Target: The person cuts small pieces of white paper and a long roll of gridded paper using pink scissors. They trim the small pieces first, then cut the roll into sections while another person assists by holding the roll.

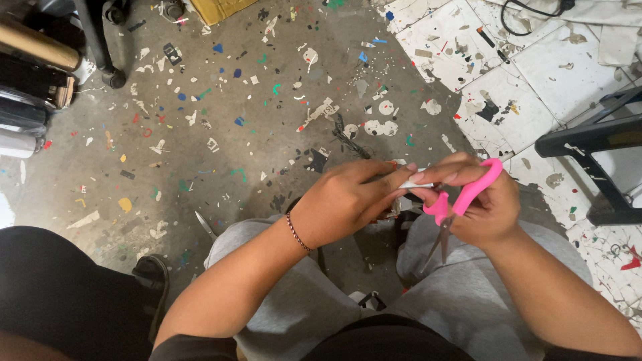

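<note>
My right hand (485,204) grips a pair of pink-handled scissors (461,197), blades pointing down toward my lap. My left hand (348,200), with a thin braided bracelet at the wrist, pinches a small white strip (413,182) that both hands' fingertips meet on. Both hands hover over my knees in grey trousers (461,294). What lies under the hands is hidden.
The concrete floor (221,134) is littered with several small coloured and white scraps. White tiles (535,73) lie at the upper right beside a black stand (588,140). Rolls of material (33,73) sit at the left edge. A black cushion (53,287) is at lower left.
</note>
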